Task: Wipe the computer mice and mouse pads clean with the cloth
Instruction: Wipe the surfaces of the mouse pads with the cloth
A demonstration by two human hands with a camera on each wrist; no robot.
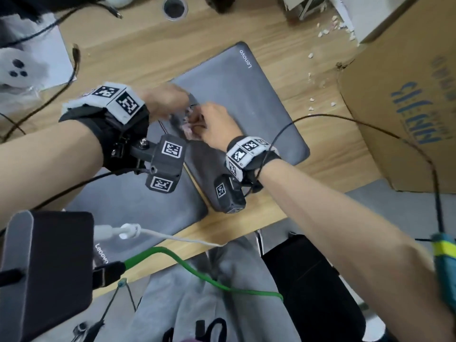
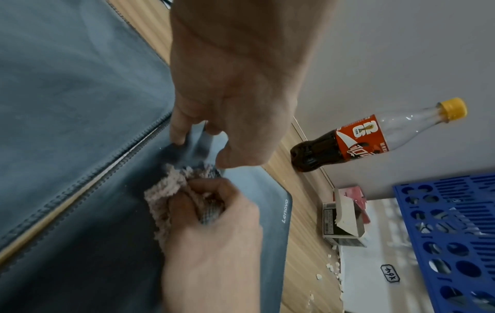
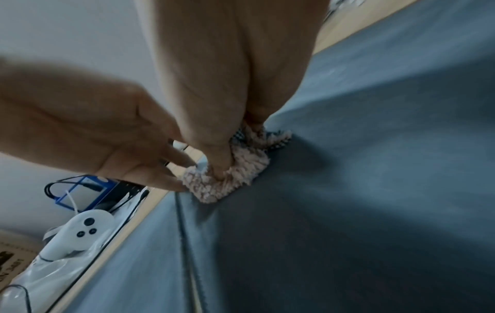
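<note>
Right hand [image 2: 214,243] has the fuzzy pink cloth [image 2: 171,190] bunched in its fingers, rubbing the mouse pad [image 1: 259,99] corner. Left hand [image 2: 227,95] pinches that corner just beside it, probably so it won't slide.

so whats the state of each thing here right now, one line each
left hand: fingers pinching the corner of the far mouse pad
right hand: gripping the cloth
cloth: bunched, pressed on the pad
far mouse pad: flat, corner lifted
near mouse pad: flat
cola bottle: capped, mostly empty
</note>
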